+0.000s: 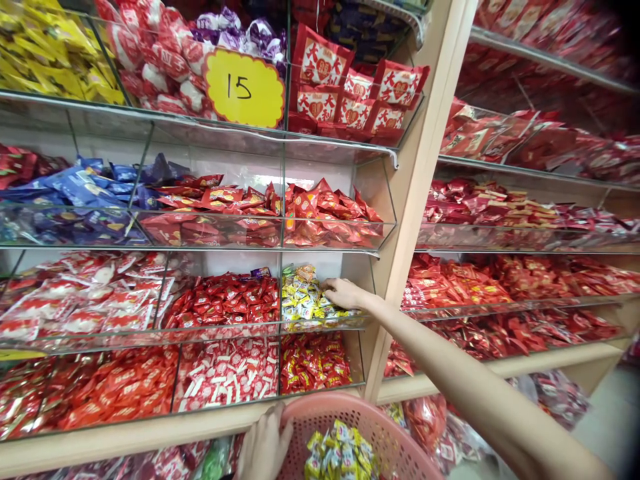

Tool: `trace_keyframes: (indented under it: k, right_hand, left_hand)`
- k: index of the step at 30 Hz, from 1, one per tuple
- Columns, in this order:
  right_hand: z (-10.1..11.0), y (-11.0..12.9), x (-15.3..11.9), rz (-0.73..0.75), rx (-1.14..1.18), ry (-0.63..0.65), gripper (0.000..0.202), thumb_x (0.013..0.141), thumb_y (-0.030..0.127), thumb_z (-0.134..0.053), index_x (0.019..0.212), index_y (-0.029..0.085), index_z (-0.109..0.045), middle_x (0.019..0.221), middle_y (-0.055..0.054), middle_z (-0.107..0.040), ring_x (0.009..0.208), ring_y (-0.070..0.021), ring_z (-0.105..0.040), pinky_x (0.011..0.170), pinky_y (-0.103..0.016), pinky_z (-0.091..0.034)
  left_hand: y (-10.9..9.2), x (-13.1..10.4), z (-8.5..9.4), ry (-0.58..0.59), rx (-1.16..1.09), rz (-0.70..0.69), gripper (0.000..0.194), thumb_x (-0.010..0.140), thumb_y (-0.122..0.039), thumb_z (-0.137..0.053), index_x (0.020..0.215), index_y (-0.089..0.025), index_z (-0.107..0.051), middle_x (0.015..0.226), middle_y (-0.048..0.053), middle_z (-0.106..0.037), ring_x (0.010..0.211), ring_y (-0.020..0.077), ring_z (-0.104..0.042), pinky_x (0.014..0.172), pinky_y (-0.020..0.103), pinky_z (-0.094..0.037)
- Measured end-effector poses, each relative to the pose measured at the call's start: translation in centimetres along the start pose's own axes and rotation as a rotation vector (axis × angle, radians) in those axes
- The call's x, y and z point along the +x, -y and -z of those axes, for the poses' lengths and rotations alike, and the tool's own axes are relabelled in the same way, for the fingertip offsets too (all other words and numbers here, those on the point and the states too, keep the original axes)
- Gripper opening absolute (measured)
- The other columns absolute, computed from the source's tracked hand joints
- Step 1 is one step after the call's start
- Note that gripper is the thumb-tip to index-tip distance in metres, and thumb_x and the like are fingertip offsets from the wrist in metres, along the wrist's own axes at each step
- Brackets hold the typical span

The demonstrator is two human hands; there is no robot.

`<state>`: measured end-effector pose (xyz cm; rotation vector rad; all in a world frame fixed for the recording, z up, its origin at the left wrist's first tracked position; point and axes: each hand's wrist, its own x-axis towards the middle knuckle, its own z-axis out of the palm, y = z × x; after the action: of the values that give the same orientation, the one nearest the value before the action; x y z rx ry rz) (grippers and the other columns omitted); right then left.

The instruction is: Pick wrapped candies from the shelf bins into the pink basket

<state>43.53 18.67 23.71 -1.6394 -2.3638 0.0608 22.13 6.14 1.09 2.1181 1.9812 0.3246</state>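
Note:
My right hand (pixel 345 294) is reaching into a clear-fronted shelf compartment, its fingers loosely bent over a pile of small yellow-and-white wrapped candies (pixel 303 293). Nothing can be made out in its grasp, and the fingertips partly merge with the pile. Low in the view, my left hand (pixel 265 445) grips the left rim of a pink plastic basket (pixel 400 443) with small holes in its wall. Inside the basket lies a heap of similar yellow-and-white candies (pixel 340 453).
Red-wrapped candies (pixel 225 300) fill the compartment to the left; red-and-yellow ones (pixel 315 363) lie below. Clear dividers and shelf lips edge the compartments. A wooden upright (pixel 417 180) stands right of my reach. Above hangs a yellow price sign (pixel 245 88) reading 15.

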Motion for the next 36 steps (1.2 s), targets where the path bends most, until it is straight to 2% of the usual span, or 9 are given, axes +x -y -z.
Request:
trace_keyframes:
  k: [6, 12, 16, 20, 26, 29, 31, 36]
  right_hand:
    - [0.9, 0.8, 0.3, 0.117, 0.066, 0.042, 0.034, 0.073, 0.015, -0.047, 0.102, 0.017, -0.065, 0.107, -0.003, -0.065, 0.096, -0.0173, -0.058, 0.084, -0.021, -0.041]
    - [0.7, 0.6, 1.0, 0.15, 0.117, 0.104, 0.042, 0.073, 0.012, -0.047, 0.114, 0.011, -0.058, 0.112, -0.005, -0.063, 0.094, -0.0149, -0.059, 0.081, -0.018, -0.043]
    - [0.3, 0.6, 2.1, 0.128, 0.114, 0.132, 0.034, 0.073, 0.018, -0.051, 0.103, 0.012, -0.065, 0.103, -0.006, -0.066, 0.087, -0.0169, -0.06, 0.075, -0.02, -0.044]
    - [0.3, 0.4, 2.9, 0.09, 0.131, 0.15, 0.031, 0.068, 0.023, -0.057, 0.095, 0.013, -0.067, 0.092, -0.005, -0.068, 0.076, -0.0165, -0.059, 0.064, -0.02, -0.043]
    - [0.7, -0.8, 2.6, 0.07, 0.247, 0.144, 0.021, 0.065, 0.025, -0.062, 0.079, 0.012, -0.07, 0.072, -0.001, -0.067, 0.064, -0.0126, -0.055, 0.057, -0.019, -0.039]
    - [1.1, -1.3, 2.1, 0.071, 0.338, 0.117, 0.021, 0.063, 0.031, -0.065, 0.07, 0.012, -0.069, 0.062, 0.0, -0.064, 0.057, -0.0111, -0.051, 0.053, -0.02, -0.038]
    - [1.5, -1.4, 1.9, 0.073, 0.409, 0.065, 0.026, 0.062, 0.037, -0.066, 0.071, 0.013, -0.068, 0.062, 0.0, -0.064, 0.056, -0.0107, -0.051, 0.053, -0.02, -0.039]
    - [1.6, -1.0, 3.4, 0.057, 0.551, -0.181, 0.027, 0.067, 0.036, -0.062, 0.079, 0.012, -0.066, 0.073, -0.003, -0.066, 0.063, -0.0114, -0.055, 0.062, -0.021, -0.043]
  left_hand:
    - [0.1, -0.1, -0.1, -0.016, -0.004, 0.002, 0.045, 0.084, -0.036, -0.03, 0.122, -0.02, -0.047, 0.117, 0.011, -0.059, 0.104, 0.0231, -0.057, 0.085, 0.034, -0.041]
    - [0.0, -0.1, 0.1, -0.001, -0.012, 0.013, 0.045, 0.084, -0.035, -0.03, 0.124, -0.02, -0.045, 0.118, 0.011, -0.059, 0.106, 0.0223, -0.056, 0.088, 0.034, -0.039]
    - [-0.1, -0.2, 0.2, -0.01, -0.024, 0.014, 0.044, 0.084, -0.034, -0.031, 0.123, -0.02, -0.046, 0.12, 0.01, -0.058, 0.107, 0.0215, -0.055, 0.088, 0.033, -0.039]
    - [-0.1, -0.2, 0.4, -0.002, -0.018, 0.003, 0.045, 0.084, -0.036, -0.03, 0.122, -0.019, -0.047, 0.115, 0.011, -0.061, 0.102, 0.025, -0.058, 0.085, 0.037, -0.042]
    - [0.2, 0.0, 0.1, -0.003, -0.038, -0.005, 0.045, 0.083, -0.034, -0.031, 0.123, -0.018, -0.046, 0.121, 0.01, -0.057, 0.107, 0.0247, -0.055, 0.088, 0.038, -0.041]
    - [0.2, 0.0, 0.0, -0.013, -0.035, -0.006, 0.045, 0.083, -0.034, -0.031, 0.123, -0.018, -0.046, 0.121, 0.009, -0.057, 0.107, 0.0241, -0.055, 0.088, 0.037, -0.041]
    - [0.2, 0.0, 0.0, -0.016, -0.033, -0.006, 0.044, 0.083, -0.034, -0.031, 0.122, -0.019, -0.047, 0.12, 0.01, -0.058, 0.107, 0.0238, -0.056, 0.088, 0.036, -0.042]
    - [0.1, 0.1, 0.1, -0.002, -0.023, -0.001, 0.046, 0.084, -0.035, -0.03, 0.123, -0.018, -0.046, 0.118, 0.011, -0.059, 0.104, 0.0245, -0.057, 0.087, 0.037, -0.042]
